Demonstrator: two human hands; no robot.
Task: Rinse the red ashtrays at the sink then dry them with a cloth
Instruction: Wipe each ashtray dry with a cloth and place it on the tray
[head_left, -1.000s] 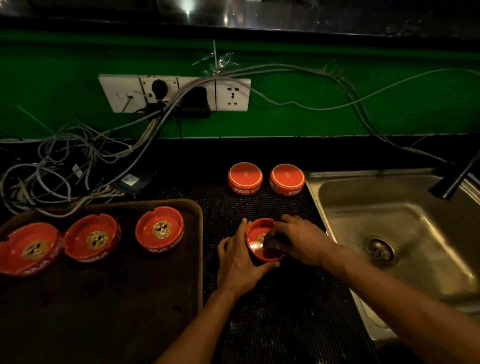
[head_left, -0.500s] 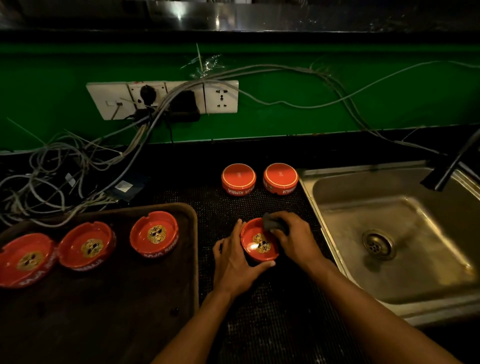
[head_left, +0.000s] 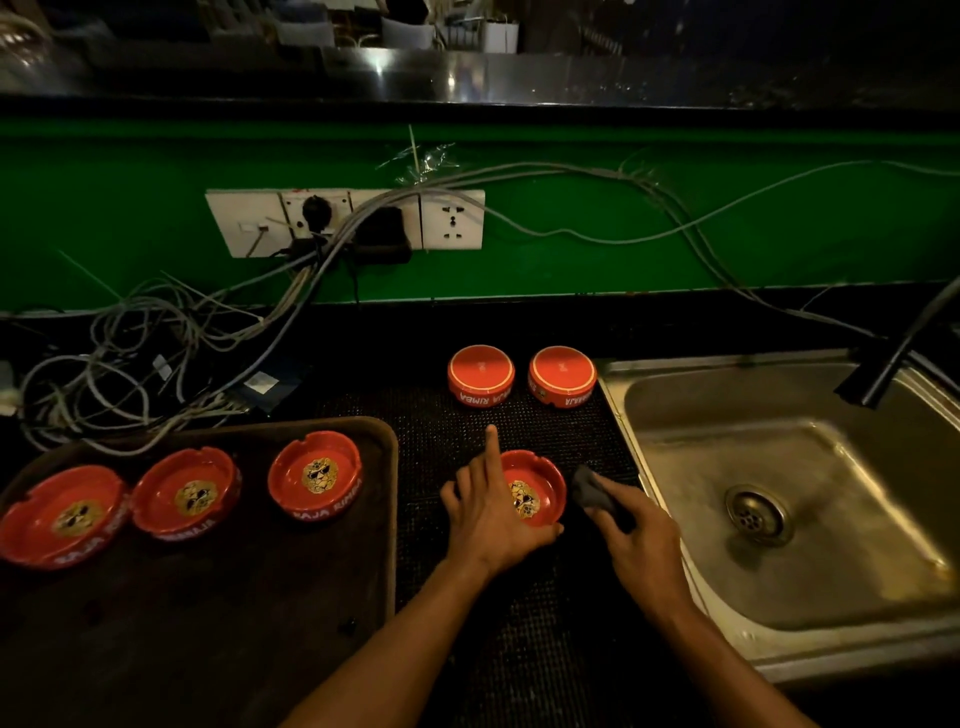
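Observation:
A red ashtray (head_left: 535, 488) sits upright on the black mat, gripped at its left and near rim by my left hand (head_left: 493, 512), index finger pointing up. My right hand (head_left: 636, 540) is just right of it, closed on a dark cloth (head_left: 592, 491) that is off the ashtray. Two more red ashtrays lie upside down behind, one (head_left: 480, 375) on the left, another (head_left: 562, 375) beside the sink. Three upright ashtrays stand on the tray: (head_left: 314, 477), (head_left: 187, 492), (head_left: 62, 514).
The steel sink (head_left: 810, 597) with its drain (head_left: 757, 514) is on the right, a dark tap (head_left: 893, 358) over its far corner. A brown tray (head_left: 234, 623) fills the left. Tangled cables (head_left: 156, 353) and a wall socket strip (head_left: 452, 218) lie behind.
My right hand has drawn the cloth out of the ashtray and off to its right. My left hand stays on the ashtray, index finger now raised.

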